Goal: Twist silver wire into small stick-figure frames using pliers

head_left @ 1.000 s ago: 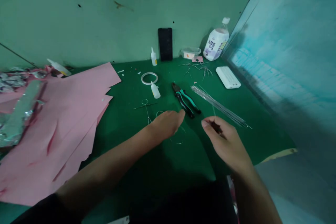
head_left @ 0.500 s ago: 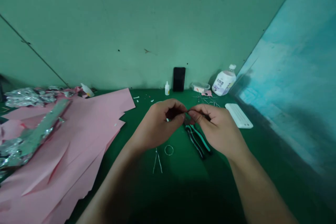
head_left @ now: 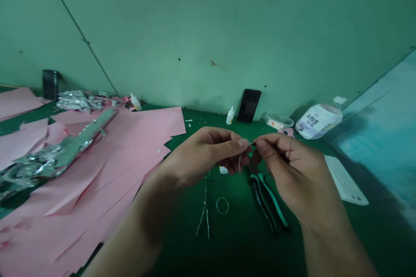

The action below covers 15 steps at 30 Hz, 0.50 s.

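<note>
Between my two hands is a thin, pale wire (head_left: 240,162), curving down below the fingers. My left hand (head_left: 214,149) pinches it between thumb and fingertips. My right hand (head_left: 284,164) is closed on the wire close by, thumb against forefinger. Under the right hand lie pliers (head_left: 266,201) with black and teal handles, their jaws partly hidden. On the green table, a twisted wire figure (head_left: 204,207) with two legs lies below my left hand. A small wire ring (head_left: 222,205) rests to its right.
Pink paper sheets (head_left: 107,173) and crumpled foil (head_left: 78,100) spread over the left. At the back stand a small glue bottle (head_left: 230,116), a black phone (head_left: 249,105), a clear plastic box (head_left: 278,120) and a drink bottle (head_left: 318,121). A white flat object (head_left: 346,181) lies right.
The view has turned left and tilted, so the table things sit further right. My fingers have shifted slightly apart, and a curved length of wire now shows between them.
</note>
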Each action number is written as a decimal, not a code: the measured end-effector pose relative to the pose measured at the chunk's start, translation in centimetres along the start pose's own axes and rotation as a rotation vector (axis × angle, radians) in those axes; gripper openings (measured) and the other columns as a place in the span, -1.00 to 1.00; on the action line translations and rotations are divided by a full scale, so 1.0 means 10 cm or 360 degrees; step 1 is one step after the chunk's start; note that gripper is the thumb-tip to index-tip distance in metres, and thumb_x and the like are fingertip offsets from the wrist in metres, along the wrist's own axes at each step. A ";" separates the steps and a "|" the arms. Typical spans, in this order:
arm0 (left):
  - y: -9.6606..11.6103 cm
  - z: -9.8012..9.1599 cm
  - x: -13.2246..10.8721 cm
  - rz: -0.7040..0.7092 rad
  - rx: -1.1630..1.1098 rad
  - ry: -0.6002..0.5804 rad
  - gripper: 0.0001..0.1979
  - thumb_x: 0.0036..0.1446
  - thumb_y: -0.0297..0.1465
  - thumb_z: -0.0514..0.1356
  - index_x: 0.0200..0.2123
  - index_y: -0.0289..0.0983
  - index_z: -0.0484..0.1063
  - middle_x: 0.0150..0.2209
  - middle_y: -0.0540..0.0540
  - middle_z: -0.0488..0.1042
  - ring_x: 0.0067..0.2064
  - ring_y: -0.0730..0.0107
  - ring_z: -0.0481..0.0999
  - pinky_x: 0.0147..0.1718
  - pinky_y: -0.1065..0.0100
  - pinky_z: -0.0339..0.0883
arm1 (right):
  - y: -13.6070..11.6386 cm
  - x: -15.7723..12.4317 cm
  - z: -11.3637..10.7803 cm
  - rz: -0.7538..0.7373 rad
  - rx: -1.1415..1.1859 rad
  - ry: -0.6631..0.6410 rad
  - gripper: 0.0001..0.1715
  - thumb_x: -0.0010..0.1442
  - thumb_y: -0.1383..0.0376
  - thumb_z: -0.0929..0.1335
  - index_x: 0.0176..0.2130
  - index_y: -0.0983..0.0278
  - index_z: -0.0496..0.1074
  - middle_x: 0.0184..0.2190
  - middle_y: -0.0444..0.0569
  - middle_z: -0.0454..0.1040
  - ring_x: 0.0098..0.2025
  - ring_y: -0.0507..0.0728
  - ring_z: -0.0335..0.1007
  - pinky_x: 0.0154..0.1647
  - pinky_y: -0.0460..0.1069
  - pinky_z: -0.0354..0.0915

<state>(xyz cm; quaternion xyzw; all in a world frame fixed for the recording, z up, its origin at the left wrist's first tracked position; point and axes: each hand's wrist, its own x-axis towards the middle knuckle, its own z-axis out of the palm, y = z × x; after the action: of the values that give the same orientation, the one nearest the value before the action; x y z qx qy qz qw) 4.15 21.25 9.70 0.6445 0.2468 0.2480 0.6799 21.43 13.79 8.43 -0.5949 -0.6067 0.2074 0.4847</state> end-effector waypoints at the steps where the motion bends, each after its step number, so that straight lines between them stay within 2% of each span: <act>1: 0.01 0.00 -0.01 0.0033 0.0052 0.0009 -0.75 0.24 -0.28 0.12 -0.41 -0.27 0.46 -0.41 -0.10 0.51 -0.42 0.45 0.45 -0.40 0.36 0.40 | 0.00 0.00 0.00 -0.0006 -0.0004 0.0001 -0.76 0.29 0.11 0.32 -0.26 0.18 0.50 -0.40 -0.10 0.55 -0.39 0.07 0.48 -0.47 -0.08 0.37; 7: 0.08 0.02 -0.05 0.0177 0.0450 0.0175 -0.80 0.21 -0.35 0.14 -0.41 -0.29 0.49 -0.46 -0.05 0.52 -0.44 0.47 0.45 -0.41 0.39 0.40 | -0.08 -0.04 0.00 -0.0071 -0.0117 -0.0007 -0.75 0.29 0.11 0.31 -0.23 0.19 0.50 -0.42 -0.09 0.55 -0.42 0.07 0.47 -0.60 -0.12 0.28; 10: 0.09 0.02 -0.05 0.0267 0.0616 0.0256 -0.80 0.21 -0.36 0.12 -0.40 -0.28 0.48 -0.47 -0.02 0.50 -0.44 0.48 0.44 -0.42 0.41 0.38 | -0.10 -0.05 -0.05 -0.0077 -0.0133 -0.0060 -0.74 0.29 0.11 0.30 -0.20 0.19 0.50 -0.49 -0.13 0.50 -0.58 0.00 0.32 -0.66 -0.13 0.21; 13: 0.08 0.00 -0.04 0.0343 0.0684 0.0308 -0.79 0.23 -0.37 0.10 -0.41 -0.27 0.47 -0.47 -0.03 0.51 -0.43 0.49 0.45 -0.41 0.42 0.37 | -0.08 -0.05 -0.13 -0.0012 -0.0131 -0.0009 -0.69 0.29 0.07 0.29 -0.19 0.20 0.50 -0.59 -0.18 0.40 -0.71 -0.05 0.11 -0.75 -0.12 0.07; 15: 0.07 -0.01 -0.04 0.0359 0.0729 0.0327 -0.78 0.23 -0.36 0.10 -0.42 -0.26 0.46 -0.47 -0.03 0.51 -0.43 0.49 0.45 -0.42 0.43 0.37 | -0.06 -0.06 -0.18 0.0000 -0.0116 0.0051 -0.68 0.28 0.07 0.30 -0.17 0.21 0.51 -0.57 -0.18 0.41 -0.71 -0.06 0.10 -0.76 -0.12 0.06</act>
<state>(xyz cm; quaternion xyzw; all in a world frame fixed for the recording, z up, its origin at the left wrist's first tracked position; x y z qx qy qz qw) 3.77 21.10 10.41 0.7762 0.2908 0.3240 0.4560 22.52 12.55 9.55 -0.6154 -0.6060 0.1756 0.4724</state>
